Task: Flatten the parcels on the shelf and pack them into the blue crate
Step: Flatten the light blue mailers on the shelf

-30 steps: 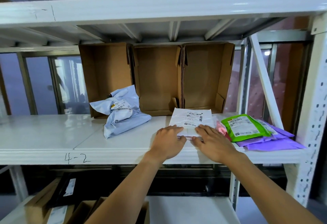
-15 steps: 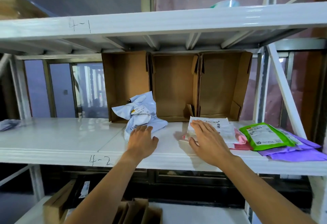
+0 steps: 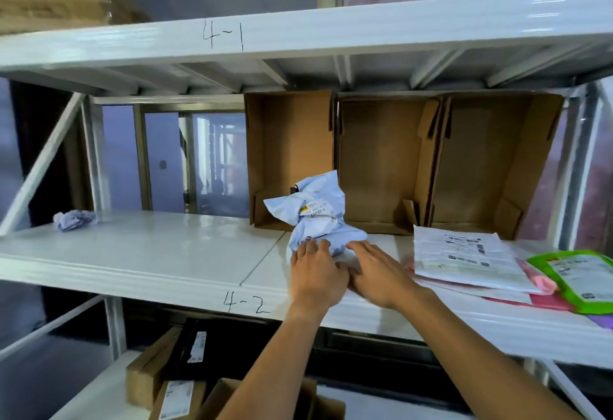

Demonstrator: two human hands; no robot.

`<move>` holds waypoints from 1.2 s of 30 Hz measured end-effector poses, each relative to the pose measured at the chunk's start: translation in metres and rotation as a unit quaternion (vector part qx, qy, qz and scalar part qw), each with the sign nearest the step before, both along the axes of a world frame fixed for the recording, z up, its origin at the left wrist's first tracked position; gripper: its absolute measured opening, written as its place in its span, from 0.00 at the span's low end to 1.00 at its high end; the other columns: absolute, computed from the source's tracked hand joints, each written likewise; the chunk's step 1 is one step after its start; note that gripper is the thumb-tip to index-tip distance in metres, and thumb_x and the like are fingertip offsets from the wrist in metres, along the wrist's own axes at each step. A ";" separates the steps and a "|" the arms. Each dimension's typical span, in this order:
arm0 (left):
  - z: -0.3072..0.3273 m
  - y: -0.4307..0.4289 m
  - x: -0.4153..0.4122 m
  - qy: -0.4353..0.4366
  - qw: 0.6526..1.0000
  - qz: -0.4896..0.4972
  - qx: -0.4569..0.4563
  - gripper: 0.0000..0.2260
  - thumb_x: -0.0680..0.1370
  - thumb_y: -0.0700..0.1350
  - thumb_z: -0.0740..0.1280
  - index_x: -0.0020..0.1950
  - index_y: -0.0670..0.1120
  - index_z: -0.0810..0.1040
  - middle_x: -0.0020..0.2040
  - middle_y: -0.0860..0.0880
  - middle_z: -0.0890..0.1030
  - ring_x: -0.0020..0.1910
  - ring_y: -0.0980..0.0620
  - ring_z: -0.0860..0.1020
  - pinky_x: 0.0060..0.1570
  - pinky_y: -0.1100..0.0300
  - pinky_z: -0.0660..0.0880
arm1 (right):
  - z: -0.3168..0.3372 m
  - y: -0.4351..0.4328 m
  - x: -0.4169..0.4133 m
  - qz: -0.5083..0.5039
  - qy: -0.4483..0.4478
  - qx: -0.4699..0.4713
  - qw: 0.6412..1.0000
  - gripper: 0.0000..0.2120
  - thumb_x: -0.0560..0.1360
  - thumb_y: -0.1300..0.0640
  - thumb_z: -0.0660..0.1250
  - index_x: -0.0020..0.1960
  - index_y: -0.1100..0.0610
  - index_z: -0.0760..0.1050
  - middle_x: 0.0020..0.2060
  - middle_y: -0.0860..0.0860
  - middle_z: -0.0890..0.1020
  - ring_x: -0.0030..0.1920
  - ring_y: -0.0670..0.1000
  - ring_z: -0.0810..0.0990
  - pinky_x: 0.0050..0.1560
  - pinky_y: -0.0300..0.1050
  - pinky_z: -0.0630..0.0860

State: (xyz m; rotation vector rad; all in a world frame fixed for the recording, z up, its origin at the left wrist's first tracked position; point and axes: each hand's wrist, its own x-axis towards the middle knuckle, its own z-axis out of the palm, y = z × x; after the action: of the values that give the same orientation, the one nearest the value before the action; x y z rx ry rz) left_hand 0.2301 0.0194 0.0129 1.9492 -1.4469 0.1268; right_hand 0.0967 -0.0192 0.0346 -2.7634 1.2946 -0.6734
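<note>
crowding the crumpled parcel (image 3: 318,217): open cardboard boxes (image 3: 388,160) behind, perhaps touching

Soft daylight comes in through the windows (image 3: 212,154) behind, and the glossy white shelf (image 3: 149,247) throws back pale glare. Underneath it is dim. Straight lines bow at the edges, smeared by blur.

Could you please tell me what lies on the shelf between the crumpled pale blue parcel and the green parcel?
In the head view, a flat white labelled parcel lies there, resting on top of a pink parcel.
</note>
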 end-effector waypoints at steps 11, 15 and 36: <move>0.008 0.001 -0.004 -0.129 0.986 0.083 0.063 0.25 0.78 0.58 0.60 0.69 0.42 0.69 0.67 0.45 0.75 0.70 0.45 0.69 0.72 0.48 0.59 | 0.000 0.007 -0.001 -0.056 -0.021 0.001 0.998 0.23 0.80 0.52 0.57 0.74 0.54 0.62 0.72 0.52 0.68 0.69 0.54 0.68 0.57 0.51 0.70; 0.009 0.012 -0.002 -0.183 0.980 0.066 0.030 0.19 0.79 0.54 0.61 0.64 0.44 0.74 0.61 0.46 0.80 0.65 0.46 0.74 0.72 0.48 0.57 | 0.001 0.012 -0.001 -0.056 -0.028 -0.015 0.998 0.21 0.80 0.54 0.57 0.72 0.54 0.64 0.70 0.53 0.70 0.66 0.54 0.71 0.57 0.50 0.73; 0.015 0.010 0.047 0.126 0.991 -0.035 0.030 0.15 0.71 0.54 0.73 0.53 0.52 0.73 0.51 0.49 0.81 0.51 0.45 0.78 0.53 0.55 0.75 | -0.009 0.010 -0.003 -0.107 -0.044 -0.050 0.992 0.23 0.79 0.49 0.58 0.72 0.55 0.64 0.68 0.53 0.69 0.68 0.55 0.69 0.62 0.55 0.69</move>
State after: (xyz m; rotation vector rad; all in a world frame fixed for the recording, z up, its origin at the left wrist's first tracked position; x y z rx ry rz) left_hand 0.2770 0.0299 0.0280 1.8830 -1.3616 -0.1893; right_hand 0.0933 -0.0088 0.0258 -2.6579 1.5938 -0.8849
